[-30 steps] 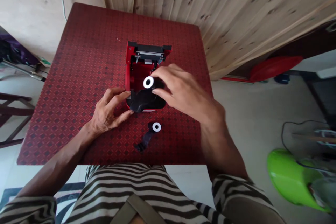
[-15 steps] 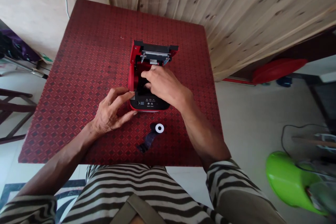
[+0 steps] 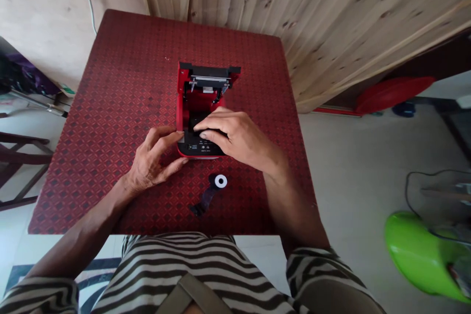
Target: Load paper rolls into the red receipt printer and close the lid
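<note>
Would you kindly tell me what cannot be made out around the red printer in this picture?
Head view only:
- Bay of the red open-lidded printer: covered by the right hand; its contents and the hand's grip are hidden.
- White labels on the printer's black front panel: too small to read.
- Bright green plastic object: blurred, cut off by the right edge.

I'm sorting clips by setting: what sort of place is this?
Likely a room in a home or small shop: a red-patterned table pushed against a wood-plank wall, with a small red printer on it.
</note>
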Available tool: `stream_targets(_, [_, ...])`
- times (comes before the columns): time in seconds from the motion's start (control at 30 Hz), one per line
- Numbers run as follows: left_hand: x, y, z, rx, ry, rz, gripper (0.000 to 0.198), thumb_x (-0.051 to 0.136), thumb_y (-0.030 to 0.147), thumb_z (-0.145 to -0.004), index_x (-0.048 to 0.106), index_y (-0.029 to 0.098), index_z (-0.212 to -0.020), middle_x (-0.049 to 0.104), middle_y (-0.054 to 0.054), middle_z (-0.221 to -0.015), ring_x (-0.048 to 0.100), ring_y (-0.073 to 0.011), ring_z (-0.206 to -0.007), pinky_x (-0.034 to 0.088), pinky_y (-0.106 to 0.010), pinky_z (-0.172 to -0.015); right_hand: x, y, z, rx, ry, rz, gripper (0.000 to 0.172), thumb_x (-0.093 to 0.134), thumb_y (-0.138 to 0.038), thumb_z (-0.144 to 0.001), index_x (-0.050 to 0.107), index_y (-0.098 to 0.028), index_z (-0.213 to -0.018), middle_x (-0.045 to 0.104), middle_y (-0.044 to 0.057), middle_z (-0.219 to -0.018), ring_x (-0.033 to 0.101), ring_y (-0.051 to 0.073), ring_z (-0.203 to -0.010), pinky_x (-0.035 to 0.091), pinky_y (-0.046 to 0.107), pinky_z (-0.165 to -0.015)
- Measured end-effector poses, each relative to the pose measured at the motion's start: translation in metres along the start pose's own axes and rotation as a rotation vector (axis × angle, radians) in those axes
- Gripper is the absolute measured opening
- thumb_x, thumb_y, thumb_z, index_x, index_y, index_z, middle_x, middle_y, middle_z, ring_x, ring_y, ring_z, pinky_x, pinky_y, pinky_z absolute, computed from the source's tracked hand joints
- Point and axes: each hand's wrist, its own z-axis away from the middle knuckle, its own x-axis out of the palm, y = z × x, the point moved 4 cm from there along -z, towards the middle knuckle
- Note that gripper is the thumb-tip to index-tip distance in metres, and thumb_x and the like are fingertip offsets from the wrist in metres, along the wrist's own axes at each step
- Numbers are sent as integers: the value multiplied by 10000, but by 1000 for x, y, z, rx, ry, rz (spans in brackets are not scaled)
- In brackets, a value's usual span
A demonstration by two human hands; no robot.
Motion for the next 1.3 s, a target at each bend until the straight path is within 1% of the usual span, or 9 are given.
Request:
stream_targets(0.17, [-18,2,-14,-39,15,41,527,631,547,-1020,590,232,-1440,660,-131,-1318,682,-261,-1195,619,-439,-1045,7,8,5,-50,239,51,125,698,-183,-1014,819,-204,-992,768,51,-983,699,210,-960,575,382,-933])
stream_targets(0.3, [-31,-8,-67,-76,44,-12,571,637,562,-1013,534,277,-1497,638,-121,-1412,635,-273,-1274,609,-437,-1027,11,8,16,-29,357,87,109,731,-188,-993,808,-208,-1067,718,60,-1024,689,214,-977,596,382,-894])
stream_targets(0.4, [-22,-26,-113,-100,18,-3,732,600,670,-1000,423,257,-1578,568,-137,-1540,572,-296,-1393,561,-475,-1112,13,2,24,-34,365,106,118,702,-208,-1017,786,-216,-1100,721,59,-1036,681,217,-984,601,395,-902])
stream_targets(0.5, [-9,-35,-137,-74,-43,63,638,461,682,-1057,494,251,-1525,675,-117,-1402,641,-265,-1305,549,-454,-1110,12,-6,31,-47,361,166,146,630,-171,-1049,773,-200,-1060,737,65,-984,655,216,-956,595,390,-885])
stream_targets(0.63, [-11,-19,-126,-15,-75,76,484,418,531,-1121,661,187,-1359,752,-95,-1238,704,-214,-1150,574,-391,-1019,12,-18,39,-79,354,323,189,581,-95,-1046,757,-164,-1055,764,84,-980,639,218,-928,580,383,-867])
stream_targets(0.73, [-16,-5,-105,16,-128,120,384,456,420,-1127,712,188,-1294,753,-87,-1252,709,-202,-1190,562,-382,-1050,17,-25,45,-138,399,460,222,561,-63,-1045,749,-165,-1102,786,79,-1023,657,217,-931,555,379,-832])
stream_targets(0.87, [-12,-2,-79,86,-172,101,318,513,355,-1105,722,218,-1302,733,-93,-1316,697,-227,-1248,518,-416,-1099,22,-27,48,-112,459,516,221,565,-80,-1050,755,-193,-1060,780,79,-1065,649,207,-905,543,363,-783])
stream_targets(1.07, [-5,-8,-65,204,-184,67,366,540,437,-1088,706,230,-1340,715,-122,-1333,679,-275,-1282,524,-466,-1083,23,-24,48,-65,434,440,186,577,-110,-1052,748,-169,-1097,761,93,-1033,631,215,-909,579,366,-831])
stream_targets(1.3, [-4,-11,-64,253,-212,9,554,607,686,-988,692,276,-1352,714,-118,-1340,683,-307,-1268,559,-514,-1067,21,-18,53,14,412,269,191,600,-171,-1053,731,-233,-1178,755,96,-1126,667,249,-995,611,445,-906])
